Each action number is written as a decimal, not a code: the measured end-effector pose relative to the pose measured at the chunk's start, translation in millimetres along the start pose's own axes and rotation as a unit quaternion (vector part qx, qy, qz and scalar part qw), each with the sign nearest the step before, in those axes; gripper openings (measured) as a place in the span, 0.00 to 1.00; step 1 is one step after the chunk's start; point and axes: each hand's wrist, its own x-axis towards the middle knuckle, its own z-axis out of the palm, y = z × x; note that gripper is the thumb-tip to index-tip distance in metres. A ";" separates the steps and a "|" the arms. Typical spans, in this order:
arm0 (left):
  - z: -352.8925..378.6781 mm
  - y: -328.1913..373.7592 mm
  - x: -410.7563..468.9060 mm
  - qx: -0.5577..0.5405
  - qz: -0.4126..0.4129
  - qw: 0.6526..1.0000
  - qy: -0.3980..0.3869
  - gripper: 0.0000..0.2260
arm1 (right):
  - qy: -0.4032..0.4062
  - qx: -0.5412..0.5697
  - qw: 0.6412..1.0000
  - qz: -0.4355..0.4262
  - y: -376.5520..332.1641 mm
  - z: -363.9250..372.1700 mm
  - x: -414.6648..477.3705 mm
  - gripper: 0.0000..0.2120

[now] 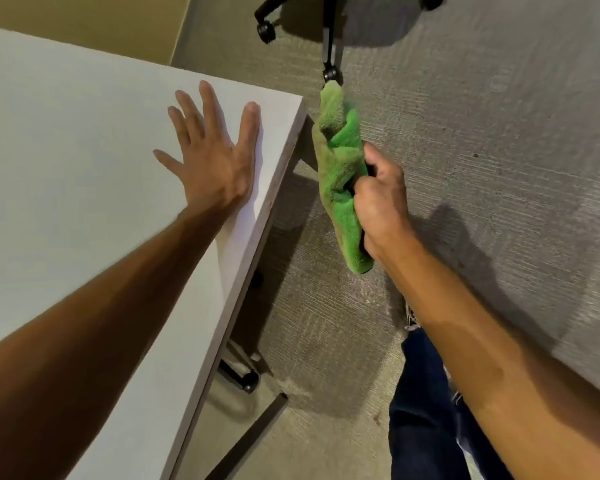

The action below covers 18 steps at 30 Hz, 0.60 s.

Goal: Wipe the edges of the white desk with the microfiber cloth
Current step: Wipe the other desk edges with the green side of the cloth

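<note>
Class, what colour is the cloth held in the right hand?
Green; the cloth shows best in the head view.

We see both our forearms bare, with no sleeves, watch or rings on the left hand (210,157) or the right hand (381,206). Below the right forearm, our leg wears dark blue jeans (426,410). Just above the jeans, beside that forearm, a sliver of a pale laced shoe (411,315) shows.
</note>
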 end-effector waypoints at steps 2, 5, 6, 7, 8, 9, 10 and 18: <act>0.3 -1.7 0.4 -0.012 0.001 1.000 0.004 0.41 | 0.016 -0.003 1.000 -0.010 6.5 11.4 -5.1 0.25; 1.5 -2.4 -0.7 -0.010 0.006 1.000 0.018 0.40 | 0.038 -0.015 0.999 -0.031 4.5 25.7 -7.4 0.23; 1.8 -2.0 -0.7 -0.010 0.005 1.000 0.021 0.40 | 0.052 -0.017 0.998 -0.035 2.6 29.7 -5.8 0.24; 2.2 -2.3 -0.4 -0.008 0.003 1.000 0.024 0.40 | 0.069 -0.021 0.997 -0.036 -0.1 34.1 -2.6 0.24; 2.8 -2.5 -0.1 -0.008 0.003 1.000 0.027 0.40 | 0.084 -0.024 0.995 -0.038 -2.4 39.0 1.6 0.25; 2.8 -3.0 -0.1 -0.013 0.003 0.999 0.030 0.40 | 0.096 -0.031 0.994 -0.040 -4.5 44.2 6.1 0.27; 2.7 -3.3 -0.3 -0.020 0.003 0.999 0.031 0.40 | 0.105 -0.040 0.993 -0.043 -4.7 49.7 10.1 0.28; 5.7 -6.8 2.6 -0.042 0.016 0.999 0.030 0.39 | 0.177 -0.127 0.965 -0.146 36.7 87.9 -42.3 0.30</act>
